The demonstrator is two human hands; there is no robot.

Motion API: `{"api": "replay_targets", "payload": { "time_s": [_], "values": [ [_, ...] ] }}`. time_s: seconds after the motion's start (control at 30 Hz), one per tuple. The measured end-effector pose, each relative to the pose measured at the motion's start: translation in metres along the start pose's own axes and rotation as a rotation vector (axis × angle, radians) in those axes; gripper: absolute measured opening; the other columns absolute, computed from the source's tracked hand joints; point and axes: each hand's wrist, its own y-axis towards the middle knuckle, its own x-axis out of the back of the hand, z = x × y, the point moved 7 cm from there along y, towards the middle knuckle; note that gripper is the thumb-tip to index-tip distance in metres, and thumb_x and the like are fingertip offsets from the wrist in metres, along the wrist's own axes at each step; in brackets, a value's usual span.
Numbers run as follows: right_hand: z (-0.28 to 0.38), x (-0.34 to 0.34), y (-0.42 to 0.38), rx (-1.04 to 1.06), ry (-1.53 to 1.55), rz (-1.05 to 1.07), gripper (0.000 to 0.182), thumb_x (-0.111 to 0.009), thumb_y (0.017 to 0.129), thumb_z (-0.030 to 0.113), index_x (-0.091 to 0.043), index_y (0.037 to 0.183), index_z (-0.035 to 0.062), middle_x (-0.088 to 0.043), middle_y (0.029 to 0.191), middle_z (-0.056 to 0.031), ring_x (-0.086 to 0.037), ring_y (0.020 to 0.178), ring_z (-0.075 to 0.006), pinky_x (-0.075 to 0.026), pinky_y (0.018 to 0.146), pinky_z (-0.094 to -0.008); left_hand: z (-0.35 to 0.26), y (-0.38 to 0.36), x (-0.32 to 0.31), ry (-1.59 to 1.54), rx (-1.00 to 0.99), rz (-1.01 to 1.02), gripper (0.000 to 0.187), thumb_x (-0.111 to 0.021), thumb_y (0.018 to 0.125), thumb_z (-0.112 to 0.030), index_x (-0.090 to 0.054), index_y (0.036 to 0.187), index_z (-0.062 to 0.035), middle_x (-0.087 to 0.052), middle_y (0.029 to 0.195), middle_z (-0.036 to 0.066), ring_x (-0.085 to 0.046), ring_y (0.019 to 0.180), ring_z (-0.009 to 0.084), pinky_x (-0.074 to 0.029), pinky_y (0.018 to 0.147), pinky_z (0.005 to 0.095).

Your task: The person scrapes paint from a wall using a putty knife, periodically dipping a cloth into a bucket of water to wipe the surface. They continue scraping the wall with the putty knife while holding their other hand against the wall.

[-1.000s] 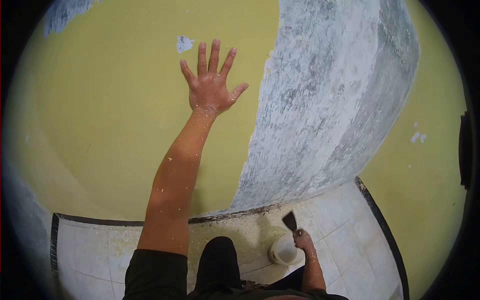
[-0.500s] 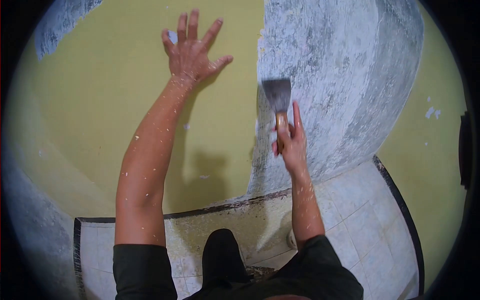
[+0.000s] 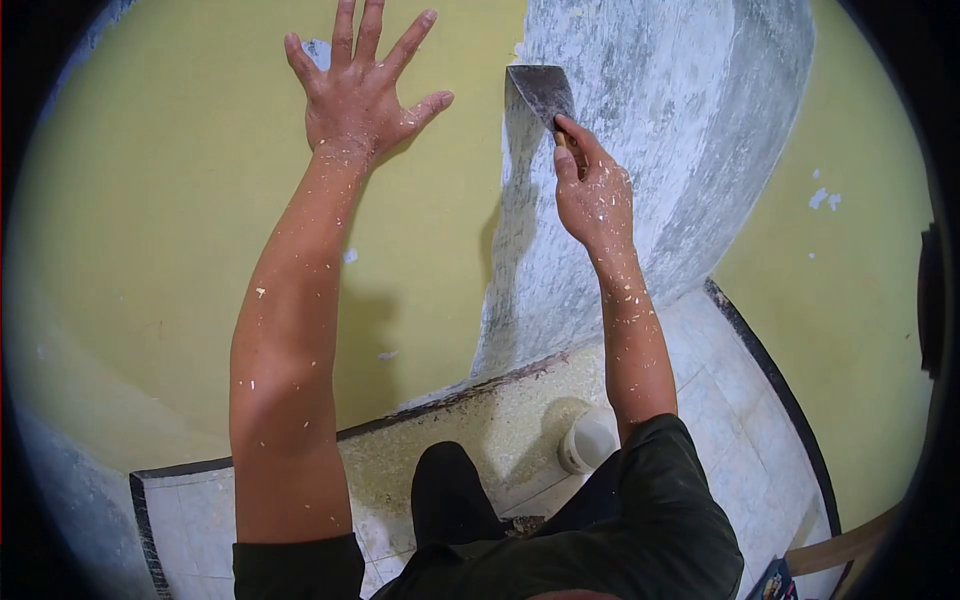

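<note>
My left hand lies flat on the yellow-green painted wall, fingers spread and holding nothing. In my right hand is a putty knife with a wide metal blade; its handle is mostly hidden by my fingers. The blade's edge is at the border between the paint and the scraped grey-white patch; whether it touches the wall is hard to tell. Small pale paint flakes cling to both forearms.
A white bucket stands on the tiled floor by my leg. Paint crumbs litter the floor along the wall's foot. A dark skirting strip edges the tiles. A wooden piece shows at lower right.
My right hand has raised the putty knife up the wall to the paint's edge, its blade now tilted. The view has shifted, and more of the bucket shows. My left hand stays on the wall.
</note>
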Motion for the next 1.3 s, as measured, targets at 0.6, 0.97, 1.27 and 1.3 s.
{"api": "replay_targets", "payload": {
  "time_s": [0.6,0.97,1.27,1.3],
  "values": [
    [0.030,0.020,0.023,0.155,-0.296,-0.066,0.033,-0.059,0.094,0.021,-0.067,0.125,0.0128,-0.074,0.099,-0.0167,-0.072,0.091,-0.0367,-0.057,0.082,-0.0464,-0.003,-0.004,0.008,0.015,-0.001,0.120,0.091,-0.039,0.086,-0.083,-0.008,0.160,-0.0411,0.010,0.170,0.008,0.012,0.155,0.0330,0.008,0.116,0.0725],
    [0.034,0.022,0.028,0.090,-0.235,-0.037,0.035,-0.056,0.096,0.023,-0.065,0.128,0.0126,-0.073,0.111,-0.0166,-0.070,0.103,-0.0375,-0.054,0.092,-0.0470,0.000,-0.003,0.001,0.004,-0.010,0.040,0.092,-0.040,0.085,-0.084,-0.010,0.160,-0.0397,0.009,0.170,0.008,0.012,0.155,0.0329,0.008,0.115,0.0724],
    [0.019,0.023,0.023,0.048,-0.224,0.032,0.034,-0.058,0.095,0.022,-0.066,0.127,0.0132,-0.073,0.111,-0.0159,-0.070,0.102,-0.0352,-0.055,0.091,-0.0458,-0.001,0.000,0.011,-0.007,-0.003,0.097,0.092,-0.040,0.085,-0.083,-0.009,0.161,-0.0397,0.009,0.170,0.008,0.012,0.155,0.0326,0.010,0.116,0.0719],
    [0.017,0.020,0.019,0.061,-0.231,0.013,0.034,-0.058,0.095,0.022,-0.066,0.127,0.0122,-0.073,0.111,-0.0161,-0.070,0.102,-0.0350,-0.055,0.090,-0.0464,-0.001,0.001,0.009,0.013,0.010,0.125,0.092,-0.040,0.085,-0.084,-0.009,0.160,-0.0397,0.009,0.170,0.008,0.012,0.155,0.0325,0.009,0.116,0.0718]
  ]
}}
